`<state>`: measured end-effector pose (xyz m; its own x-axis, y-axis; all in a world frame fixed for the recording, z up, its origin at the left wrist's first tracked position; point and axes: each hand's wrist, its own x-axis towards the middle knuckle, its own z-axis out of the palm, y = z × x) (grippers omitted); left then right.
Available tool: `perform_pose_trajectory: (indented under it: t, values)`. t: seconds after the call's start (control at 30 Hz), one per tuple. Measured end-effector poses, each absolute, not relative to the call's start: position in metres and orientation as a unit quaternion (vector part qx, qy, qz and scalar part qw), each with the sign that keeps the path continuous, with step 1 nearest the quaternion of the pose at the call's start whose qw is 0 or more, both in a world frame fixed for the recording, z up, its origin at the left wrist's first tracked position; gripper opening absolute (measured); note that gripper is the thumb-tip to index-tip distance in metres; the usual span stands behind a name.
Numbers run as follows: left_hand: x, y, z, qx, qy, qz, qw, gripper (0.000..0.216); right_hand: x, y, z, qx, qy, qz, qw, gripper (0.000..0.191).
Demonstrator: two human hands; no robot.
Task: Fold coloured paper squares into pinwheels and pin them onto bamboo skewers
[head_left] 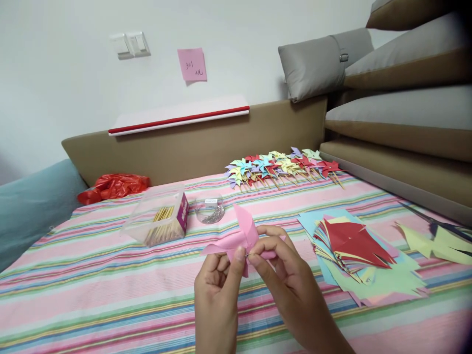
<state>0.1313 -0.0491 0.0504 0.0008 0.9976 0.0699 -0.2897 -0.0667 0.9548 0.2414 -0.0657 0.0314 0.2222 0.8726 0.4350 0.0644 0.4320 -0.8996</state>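
Note:
A pink paper pinwheel [246, 228] is held up between both hands above the striped cloth. My left hand [220, 282] grips it from the left, thumb pressed near its centre and fingers curled behind the paper. With thumb and forefinger, my right hand [283, 265] pinches a tiny metal pin [247, 254] at the pinwheel's middle. Its other fingers lie behind the right blade. Just beyond the pinwheel stands a round clear container [210, 209] of small metal pins. Left of that is a clear plastic box [158, 221] of thin wooden sticks.
Cut paper sheets [357, 241] lie stacked at the right, near a yellow cut paper piece [431, 241] and dark scissors [438, 223]. Finished pinwheels on sticks [280, 167] are heaped at the back. A red plastic bag [114, 188] lies back left; cushions [405, 108] rise at right.

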Motion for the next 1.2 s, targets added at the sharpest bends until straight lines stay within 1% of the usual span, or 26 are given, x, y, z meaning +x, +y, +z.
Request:
perform_pose_trajectory:
  t: [0.23, 0.4, 0.5, 0.6, 0.73, 0.83, 0.93, 1.07, 1.1, 1.13, 1.2]
  values:
    - [0.131, -0.051, 0.053, 0.447, 0.411, 0.590, 0.532, 0.023, 0.242, -0.066, 0.033, -0.421, -0.540, 0.317, 0.656, 0.010]
    - [0.134, -0.055, 0.058, 0.440, 0.421, 0.598, 0.521, 0.027, 0.240, -0.066, 0.034, -0.422, -0.533, 0.326, 0.657, 0.010]
    - [0.134, -0.055, 0.057, 0.440, 0.420, 0.600, 0.519, 0.022, 0.239, -0.066, 0.034, -0.427, -0.527, 0.324, 0.659, 0.011]
    - [0.134, -0.055, 0.055, 0.447, 0.420, 0.601, 0.513, 0.021, 0.239, -0.066, 0.035, -0.432, -0.523, 0.321, 0.661, 0.013]
    - [0.136, -0.055, 0.055, 0.459, 0.424, 0.602, 0.498, 0.027, 0.237, -0.065, 0.034, -0.438, -0.512, 0.317, 0.668, 0.013]
    - [0.137, -0.055, 0.055, 0.465, 0.425, 0.596, 0.498, 0.025, 0.236, -0.063, 0.032, -0.429, -0.495, 0.330, 0.680, 0.011]
    - [0.137, -0.054, 0.054, 0.470, 0.429, 0.586, 0.501, 0.028, 0.234, -0.062, 0.032, -0.420, -0.478, 0.345, 0.690, 0.010]
    - [0.137, -0.054, 0.053, 0.468, 0.439, 0.581, 0.500, 0.027, 0.231, -0.064, 0.032, -0.434, -0.462, 0.329, 0.700, 0.008]
    - [0.137, -0.054, 0.053, 0.468, 0.442, 0.580, 0.499, 0.027, 0.229, -0.064, 0.032, -0.440, -0.451, 0.321, 0.707, 0.010]
    - [0.136, -0.054, 0.053, 0.468, 0.445, 0.579, 0.498, 0.027, 0.228, -0.064, 0.032, -0.445, -0.437, 0.310, 0.717, 0.016]
    - [0.134, -0.054, 0.051, 0.471, 0.449, 0.577, 0.494, 0.031, 0.226, -0.064, 0.031, -0.457, -0.411, 0.283, 0.736, 0.035]
